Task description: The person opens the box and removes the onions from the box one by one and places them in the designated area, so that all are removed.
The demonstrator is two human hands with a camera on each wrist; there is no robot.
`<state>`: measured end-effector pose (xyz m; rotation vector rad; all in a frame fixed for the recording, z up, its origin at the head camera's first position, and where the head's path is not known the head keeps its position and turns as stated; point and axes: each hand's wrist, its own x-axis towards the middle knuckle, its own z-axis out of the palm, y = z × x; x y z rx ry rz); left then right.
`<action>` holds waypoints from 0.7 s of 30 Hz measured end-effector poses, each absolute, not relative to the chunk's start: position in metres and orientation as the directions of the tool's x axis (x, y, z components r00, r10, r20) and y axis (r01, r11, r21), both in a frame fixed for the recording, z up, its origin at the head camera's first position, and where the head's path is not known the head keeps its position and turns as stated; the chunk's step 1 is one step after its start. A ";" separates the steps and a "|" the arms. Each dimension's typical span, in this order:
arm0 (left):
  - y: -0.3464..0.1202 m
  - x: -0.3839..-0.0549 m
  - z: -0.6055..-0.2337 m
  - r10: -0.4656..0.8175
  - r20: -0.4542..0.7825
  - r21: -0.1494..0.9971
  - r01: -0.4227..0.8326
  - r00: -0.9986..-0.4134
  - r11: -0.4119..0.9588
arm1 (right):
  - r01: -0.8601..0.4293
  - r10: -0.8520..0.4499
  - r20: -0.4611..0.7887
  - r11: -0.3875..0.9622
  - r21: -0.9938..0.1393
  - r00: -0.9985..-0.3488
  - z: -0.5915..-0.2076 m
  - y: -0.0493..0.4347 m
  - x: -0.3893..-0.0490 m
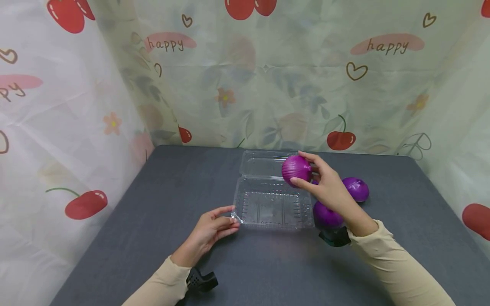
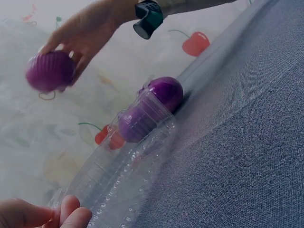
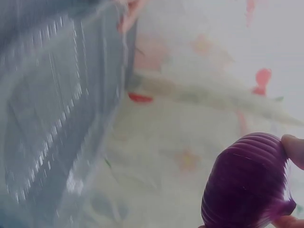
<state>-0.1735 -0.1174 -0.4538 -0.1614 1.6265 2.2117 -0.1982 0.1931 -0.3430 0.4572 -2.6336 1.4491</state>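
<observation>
My right hand (image 1: 325,180) grips a purple onion (image 1: 295,169) between thumb and fingers, raised over the right side of a clear plastic clamshell box (image 1: 273,208). The box lies with its lid (image 1: 260,163) folded back toward the wall. At the box's near left corner, my left hand (image 1: 214,227) pinches the rim between thumb and fingers. In the left wrist view, the held onion (image 2: 50,71) hangs well above the box wall (image 2: 156,107). The right wrist view has the ribbed onion (image 3: 249,185) close up, its pointed end toward the fingers.
Right of the box, one purple onion (image 1: 328,214) sits near its wall and another onion (image 1: 356,189) lies farther back. A bit of purple shows behind the right hand. The dark grey table (image 1: 183,182) meets a printed cloth backdrop (image 1: 268,85) at the back and sides.
</observation>
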 end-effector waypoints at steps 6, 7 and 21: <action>-0.117 -0.174 -0.455 0.239 -0.316 0.891 -0.374 -0.918 -0.257 | -0.288 -0.098 0.283 0.563 -0.775 -0.954 -0.332 0.225 -0.189; -0.117 -0.174 -0.455 0.242 -0.313 0.893 -0.371 -0.919 -0.256 | -0.275 -0.081 0.282 0.578 -0.768 -0.956 -0.331 0.231 -0.188; -0.118 -0.174 -0.456 0.247 -0.310 0.896 -0.369 -0.918 -0.247 | -0.095 0.095 0.222 0.694 -0.713 -0.970 -0.352 0.310 -0.173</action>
